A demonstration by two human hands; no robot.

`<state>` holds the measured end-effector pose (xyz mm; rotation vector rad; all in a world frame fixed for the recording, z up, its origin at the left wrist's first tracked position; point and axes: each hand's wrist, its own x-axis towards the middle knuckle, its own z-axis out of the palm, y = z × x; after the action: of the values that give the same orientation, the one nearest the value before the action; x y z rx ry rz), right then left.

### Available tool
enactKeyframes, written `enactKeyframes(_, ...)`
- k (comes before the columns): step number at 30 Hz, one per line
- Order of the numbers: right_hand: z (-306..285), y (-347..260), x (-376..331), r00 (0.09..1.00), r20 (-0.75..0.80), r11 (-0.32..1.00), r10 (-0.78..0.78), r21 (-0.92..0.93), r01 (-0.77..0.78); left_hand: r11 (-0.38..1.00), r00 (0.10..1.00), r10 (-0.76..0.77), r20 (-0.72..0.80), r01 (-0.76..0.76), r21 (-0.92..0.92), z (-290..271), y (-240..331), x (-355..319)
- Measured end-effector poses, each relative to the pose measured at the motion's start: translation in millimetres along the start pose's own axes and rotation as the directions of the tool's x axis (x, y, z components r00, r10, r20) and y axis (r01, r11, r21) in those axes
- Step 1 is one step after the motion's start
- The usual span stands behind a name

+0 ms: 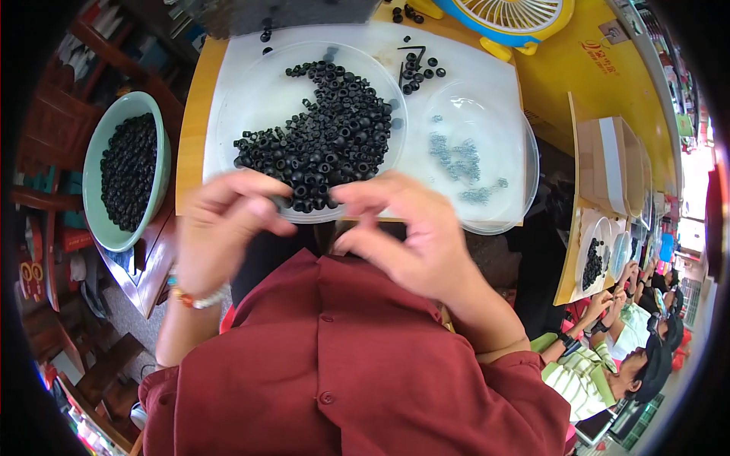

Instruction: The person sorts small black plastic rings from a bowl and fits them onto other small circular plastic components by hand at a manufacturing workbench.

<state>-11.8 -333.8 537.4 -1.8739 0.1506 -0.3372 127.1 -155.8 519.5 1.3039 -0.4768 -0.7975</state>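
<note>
My left hand is at the near edge of a clear round tray, thumb and forefinger pinched on a small black part. That part is partly covered and blurred, so its exact kind is unclear. My right hand is across from it, forefinger and thumb apart with nothing plainly between them. Its fingertip is close to the near end of a heap of small black round parts with holes, spread over the tray. To the right, a second clear dish contains many tiny clear pieces.
A pale green basin full of black parts stands at the left. Loose black parts and a black hex key lie behind the trays. A yellow-and-blue fan is at the back. At the right are a cardboard box and people working.
</note>
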Motion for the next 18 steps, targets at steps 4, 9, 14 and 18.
enactKeyframes(4,-67.5,29.4,-13.8,0.966,-0.259,0.810,0.020,-0.563,-0.167,0.933,0.823,0.318,-0.471,-0.183,0.310,-93.6,16.3,9.4)
enactKeyframes(9,-135.6,43.7,-44.2,0.912,-0.338,0.424,0.232,-0.809,-0.407,0.665,0.676,0.520,-0.523,0.065,0.744,-227.6,15.7,-0.3)
enactKeyframes(14,-137.2,76.6,-41.9,0.888,-0.350,0.371,0.299,-0.815,-0.446,0.527,0.730,0.429,-0.533,0.277,0.803,-259.2,-8.4,0.6)
enactKeyframes(18,-128.0,75.9,-24.9,0.881,-0.395,0.549,0.261,-0.689,-0.472,0.440,0.732,0.463,-0.500,0.300,0.846,-216.1,-0.7,14.7)
